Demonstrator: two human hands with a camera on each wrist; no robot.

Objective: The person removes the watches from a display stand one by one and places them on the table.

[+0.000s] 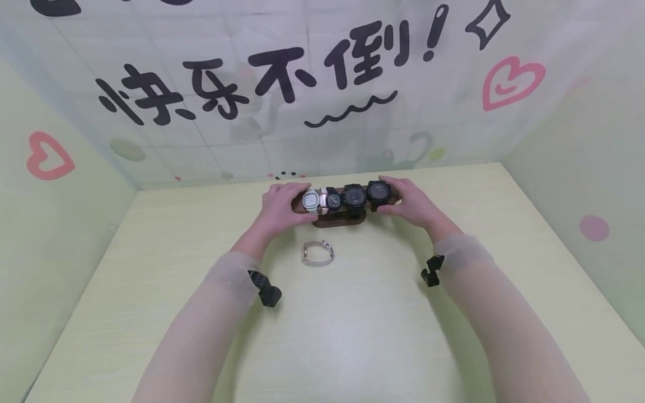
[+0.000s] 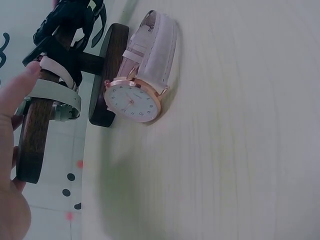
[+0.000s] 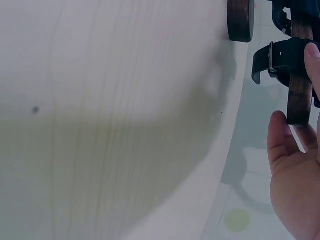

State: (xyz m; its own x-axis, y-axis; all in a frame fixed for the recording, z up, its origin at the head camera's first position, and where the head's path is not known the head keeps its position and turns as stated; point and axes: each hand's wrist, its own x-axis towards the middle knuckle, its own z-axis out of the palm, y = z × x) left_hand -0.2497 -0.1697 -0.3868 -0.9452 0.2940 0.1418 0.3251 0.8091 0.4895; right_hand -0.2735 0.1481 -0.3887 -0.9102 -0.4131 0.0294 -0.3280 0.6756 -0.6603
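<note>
A dark wooden watch stand with a raised bar and a flat base is at the back of the table. My left hand grips the bar's left end, beside a white watch; the thumb is in front and the fingers are partly hidden behind. On the right end, my right hand holds the bar, its thumb against a black watch. Between these are a small black-faced watch and another black watch. A watch with a rose-gold case and pale strap lies in front of the base.
The pale wooden table meets a white printed backdrop just behind the stand. Side panels rise at left and right. Small black devices are strapped on both wrists.
</note>
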